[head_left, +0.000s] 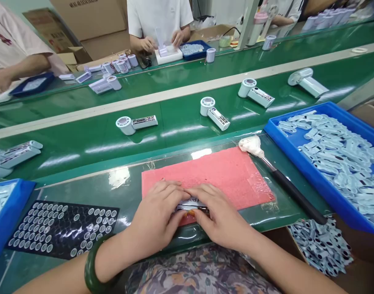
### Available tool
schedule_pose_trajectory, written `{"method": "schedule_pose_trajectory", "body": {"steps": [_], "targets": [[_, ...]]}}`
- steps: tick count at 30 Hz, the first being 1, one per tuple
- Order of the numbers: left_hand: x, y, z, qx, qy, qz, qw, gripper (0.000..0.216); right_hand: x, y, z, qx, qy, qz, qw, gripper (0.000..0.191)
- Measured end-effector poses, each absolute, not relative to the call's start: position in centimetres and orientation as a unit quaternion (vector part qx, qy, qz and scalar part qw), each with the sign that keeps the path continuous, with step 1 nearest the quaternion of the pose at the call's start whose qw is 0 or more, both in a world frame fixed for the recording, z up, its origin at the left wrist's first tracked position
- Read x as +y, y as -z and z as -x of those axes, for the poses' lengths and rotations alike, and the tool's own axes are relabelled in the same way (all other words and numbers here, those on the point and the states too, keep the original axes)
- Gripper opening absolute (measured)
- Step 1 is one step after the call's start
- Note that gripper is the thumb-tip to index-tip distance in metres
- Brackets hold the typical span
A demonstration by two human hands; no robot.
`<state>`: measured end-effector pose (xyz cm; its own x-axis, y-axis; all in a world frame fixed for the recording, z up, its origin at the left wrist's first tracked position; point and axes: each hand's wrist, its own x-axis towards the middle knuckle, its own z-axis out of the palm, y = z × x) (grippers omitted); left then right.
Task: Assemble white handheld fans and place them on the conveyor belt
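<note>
On a pink foam mat [199, 175], both hands close around what looks like a handheld fan's handle [190, 203]. A silvery surface with dark printed letters shows between the fingers, while the rest is hidden. My left hand [158, 216] grips its left side, fingers over the far edge and thumb at the near edge. On the right side my right hand [219, 214] does the same, its thumb close to the left one. A mallet [288, 183] with a white wrapped head and black handle lies to the right of the mat, its head touching the mat's corner.
Handheld fans [214, 112] lie along the green conveyor [171, 141] ahead. Blue trays stand at the right [300, 157] and left [24, 192], holding pale parts. A black sheet of round stickers [64, 226] lies left. Below right is a box of small parts [321, 245]. Co-workers [159, 24] sit opposite.
</note>
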<state>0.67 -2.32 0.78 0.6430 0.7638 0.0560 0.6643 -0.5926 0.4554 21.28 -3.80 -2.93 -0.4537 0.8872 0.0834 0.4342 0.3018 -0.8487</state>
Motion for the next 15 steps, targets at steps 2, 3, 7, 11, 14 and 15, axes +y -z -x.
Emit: {"method": "schedule_pose_trajectory", "body": {"steps": [2, 3, 7, 11, 14, 15], "targets": [[-2.1, -0.8, -0.8, 0.394, -0.1, -0.896, 0.177, 0.031, -3.5, 2.9, -21.4, -0.755, -0.41, 0.428, 0.28, 0.043], [-2.0, -0.8, -0.8, 0.388, -0.09, -0.904, 0.155, 0.032, -3.4, 2.9, -21.5, -0.756, -0.417, 0.422, 0.278, 0.044], [-0.7, -1.2, -0.9, 0.357, -0.056, -0.928, 0.094, 0.022, -2.7, 2.6, -22.5, -0.744, -0.438, 0.418, 0.283, 0.044], [2.8, -2.4, -1.1, 0.313, 0.007, -0.947, 0.078, 0.019, -0.9, 1.5, -25.1, -0.736, -0.362, 0.484, 0.306, 0.04], [8.1, -3.4, -1.2, 0.285, 0.013, -0.958, -0.014, 0.02, 1.9, 0.4, -28.0, -0.73, -0.263, 0.537, 0.33, 0.03], [10.4, -3.6, -1.3, 0.279, 0.002, -0.959, -0.052, 0.019, 3.2, 0.1, -28.9, -0.725, -0.237, 0.553, 0.336, 0.027]]}}
